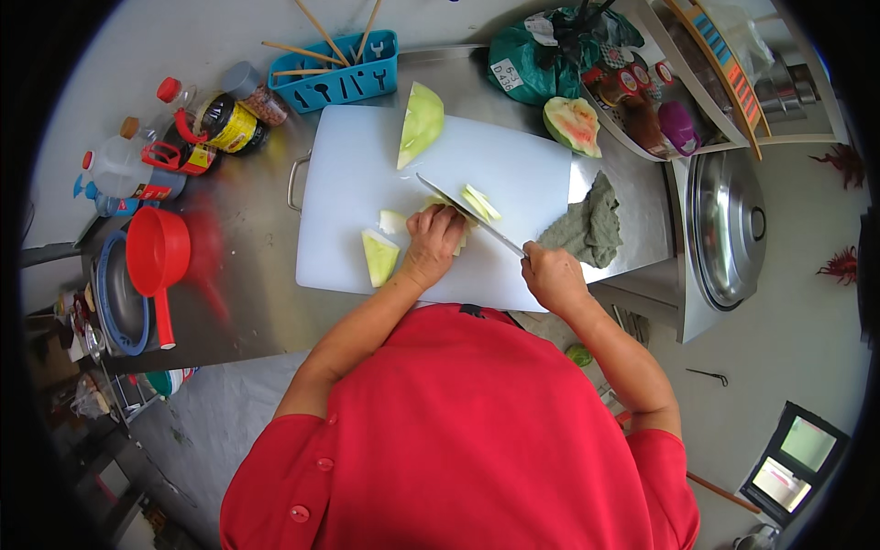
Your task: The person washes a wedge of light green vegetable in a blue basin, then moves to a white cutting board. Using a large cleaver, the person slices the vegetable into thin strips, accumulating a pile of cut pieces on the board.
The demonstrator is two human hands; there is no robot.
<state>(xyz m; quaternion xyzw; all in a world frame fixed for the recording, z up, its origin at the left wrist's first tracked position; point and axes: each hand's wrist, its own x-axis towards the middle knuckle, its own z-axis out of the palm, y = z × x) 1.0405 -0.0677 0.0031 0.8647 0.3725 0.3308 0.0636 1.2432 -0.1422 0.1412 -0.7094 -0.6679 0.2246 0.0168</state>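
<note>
My right hand (pixel 558 275) grips the handle of a kitchen knife (pixel 474 216), whose blade slants up and left over the white cutting board (pixel 344 179). Against the blade's near side, my left hand (pixel 433 240) presses down pale green-white pieces of rind, mostly hidden under its fingers. Cut strips (pixel 481 202) lie just beyond the blade. Left of my left hand are a pale chunk (pixel 392 221) and a peeled light-green wedge (pixel 380 258). A larger peeled wedge (pixel 421 124) rests at the board's far edge. A watermelon piece with red flesh (pixel 573 126) sits past the board's far right corner.
A crumpled grey-green cloth (pixel 591 220) touches the board's right side. A blue basket (pixel 337 82) with wooden chopsticks stands behind. Bottles (pixel 223 124) and a red dipper (pixel 158 251) stand left. At back right are a green plastic bag (pixel 526 62) and a shelf rack with jars (pixel 625 82).
</note>
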